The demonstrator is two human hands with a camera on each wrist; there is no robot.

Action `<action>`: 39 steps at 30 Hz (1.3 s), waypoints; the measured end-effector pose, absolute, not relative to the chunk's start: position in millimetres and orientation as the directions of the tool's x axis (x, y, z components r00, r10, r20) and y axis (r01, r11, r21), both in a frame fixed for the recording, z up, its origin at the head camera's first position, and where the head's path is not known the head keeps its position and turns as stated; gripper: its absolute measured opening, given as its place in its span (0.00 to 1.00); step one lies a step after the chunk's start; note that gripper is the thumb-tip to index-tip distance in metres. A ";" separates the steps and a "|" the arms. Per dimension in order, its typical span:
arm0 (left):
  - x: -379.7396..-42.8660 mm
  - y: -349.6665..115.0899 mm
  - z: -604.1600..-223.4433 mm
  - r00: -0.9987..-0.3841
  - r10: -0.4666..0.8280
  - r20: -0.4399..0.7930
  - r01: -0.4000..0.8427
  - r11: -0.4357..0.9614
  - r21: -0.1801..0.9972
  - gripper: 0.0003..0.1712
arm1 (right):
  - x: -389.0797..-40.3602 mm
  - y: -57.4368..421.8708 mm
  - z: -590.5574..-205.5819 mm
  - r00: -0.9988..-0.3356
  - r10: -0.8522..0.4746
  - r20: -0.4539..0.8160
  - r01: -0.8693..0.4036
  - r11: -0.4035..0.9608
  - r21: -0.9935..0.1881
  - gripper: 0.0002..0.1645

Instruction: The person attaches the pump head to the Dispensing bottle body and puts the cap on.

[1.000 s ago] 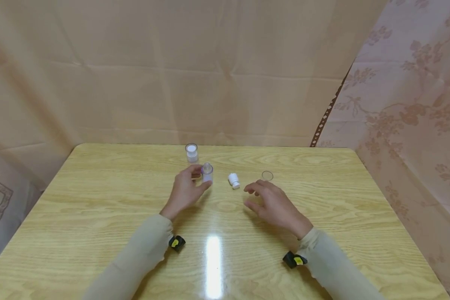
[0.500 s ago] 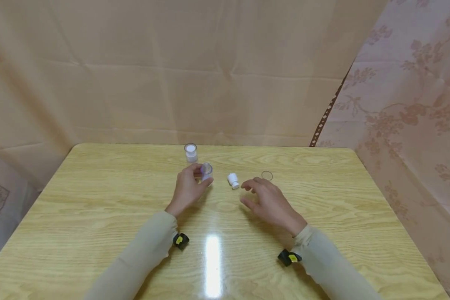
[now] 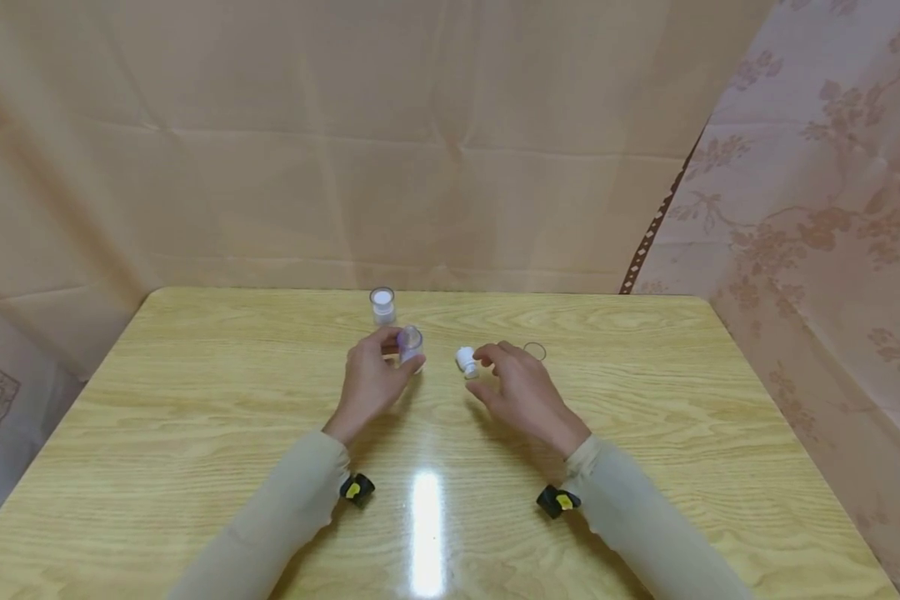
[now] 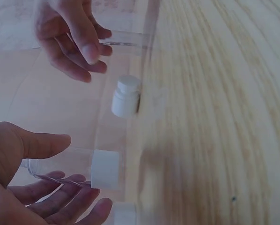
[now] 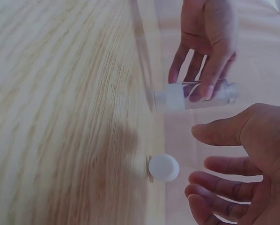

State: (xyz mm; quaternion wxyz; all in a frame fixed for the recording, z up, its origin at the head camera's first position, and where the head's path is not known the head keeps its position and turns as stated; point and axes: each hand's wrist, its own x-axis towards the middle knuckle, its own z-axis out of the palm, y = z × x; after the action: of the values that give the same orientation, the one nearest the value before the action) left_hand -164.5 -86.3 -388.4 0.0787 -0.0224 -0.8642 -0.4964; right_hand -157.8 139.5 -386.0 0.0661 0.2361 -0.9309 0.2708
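My left hand (image 3: 367, 375) holds a clear cylindrical bottle (image 3: 411, 343) upright, thumb in front and fingers behind. In the left wrist view its lower end is a white band (image 4: 105, 169), close over the table. A small white bottle (image 3: 465, 360) lies on its side between the hands, its cap (image 5: 163, 168) pointing towards the right hand. My right hand (image 3: 521, 387) is close beside that cap, fingers and thumb apart, with a gap between them and the bottle in the right wrist view.
Farther back on the wooden table (image 3: 195, 400) stands another clear container with white in it (image 3: 383, 310). A thin dark ring (image 3: 544, 353) lies behind the right hand. Curtains (image 3: 450, 167) hang along the table's back edge.
My right hand has moved left, right up to the small white bottle. My left hand still holds the clear bottle in nearly the same spot.
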 end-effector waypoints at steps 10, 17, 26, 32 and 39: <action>-155.7 -91.0 -380.4 -0.988 -0.048 0.150 0.107 0.492 0.864 0.24 | -168.9 125.1 -388.3 -0.923 -0.336 0.189 -0.385 0.796 -0.467 0.26; -152.4 -93.7 -377.4 -0.986 -0.043 0.161 0.119 0.489 0.864 0.25 | -177.2 117.2 -392.6 -0.934 -0.313 0.172 -0.357 0.825 -0.439 0.28; -147.1 -95.6 -372.2 -0.986 -0.028 0.164 0.130 0.487 0.864 0.25 | -186.3 108.1 -396.4 -0.962 -0.256 0.097 -0.271 0.845 -0.460 0.23; -143.3 -96.9 -368.9 -0.985 -0.027 0.170 0.135 0.485 0.864 0.24 | -189.4 105.1 -401.8 -0.962 -0.258 0.091 -0.270 0.848 -0.455 0.18; -139.7 -98.1 -365.6 -0.984 -0.030 0.175 0.139 0.483 0.864 0.24 | -188.6 106.9 -404.3 -0.960 -0.262 0.098 -0.278 0.844 -0.459 0.15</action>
State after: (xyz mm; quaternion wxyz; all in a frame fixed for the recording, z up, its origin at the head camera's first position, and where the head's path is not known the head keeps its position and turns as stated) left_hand -139.7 -98.1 -365.6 0.0832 -0.0317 -0.8571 -0.5074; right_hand -188.6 106.9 -404.3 0.0158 0.1406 -0.9601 0.2412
